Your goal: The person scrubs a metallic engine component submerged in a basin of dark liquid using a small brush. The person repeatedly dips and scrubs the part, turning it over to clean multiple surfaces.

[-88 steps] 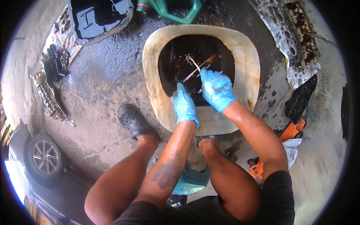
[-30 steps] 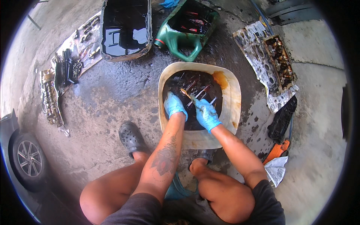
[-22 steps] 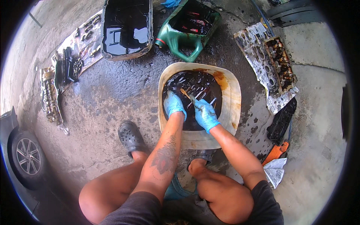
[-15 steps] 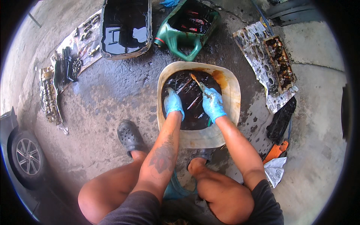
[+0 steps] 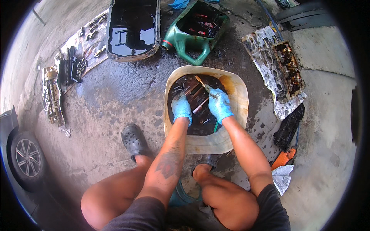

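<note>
Both my hands wear blue gloves and are over a pale, dirty plastic basin (image 5: 240, 104) on the ground. Dark, oily liquid (image 5: 198, 125) fills its bottom, with thin rods (image 5: 200, 104) and small parts lying in it. My right hand (image 5: 219, 104) is closed around a slim brush (image 5: 199, 80), its tan tip pointing up and left. A green stick-like piece (image 5: 216, 126) shows below that hand; whether it is the brush's handle end, I cannot tell. At the basin's left side my left hand (image 5: 181, 107) is closed with fingers curled; what it holds is hidden.
Beyond the basin stand a metal oil pan (image 5: 110, 48) of dark liquid and a cut-open green jug (image 5: 198, 56). Engine parts lie on paper at left, including a camshaft (image 5: 52, 92); a cylinder head (image 5: 289, 73) is at right. An orange tool (image 5: 283, 158) lies lower right.
My left hand has gone from straighter fingers to curled ones and turned its back upward. My right hand keeps its hold on the brush. The whole view has shifted slightly.
</note>
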The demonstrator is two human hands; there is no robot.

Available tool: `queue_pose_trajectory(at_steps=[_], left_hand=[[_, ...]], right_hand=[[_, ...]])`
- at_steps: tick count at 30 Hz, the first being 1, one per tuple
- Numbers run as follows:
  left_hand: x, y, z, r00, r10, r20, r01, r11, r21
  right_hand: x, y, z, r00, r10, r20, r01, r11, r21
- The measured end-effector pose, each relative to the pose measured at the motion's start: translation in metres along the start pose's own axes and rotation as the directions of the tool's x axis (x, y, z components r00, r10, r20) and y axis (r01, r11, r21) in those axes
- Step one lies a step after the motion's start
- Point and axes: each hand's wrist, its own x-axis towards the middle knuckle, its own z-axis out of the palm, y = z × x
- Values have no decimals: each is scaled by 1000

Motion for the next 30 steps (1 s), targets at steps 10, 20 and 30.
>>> queue_pose_trajectory(at_steps=[10,20,30], left_hand=[[-23,-13,7,988,29,-154,-20,998,59],[-53,-28,1,974,-119,-191,89,983,-163],[-53,-19,1,988,-72,-134,34,963,-269]], right_hand=[[-23,-24,4,973,-148,179,167,981,-94],[-30,13,-5,984,177,-5,-177,984,-15],[-61,2,-14,961,-175,215,212,963,-167]])
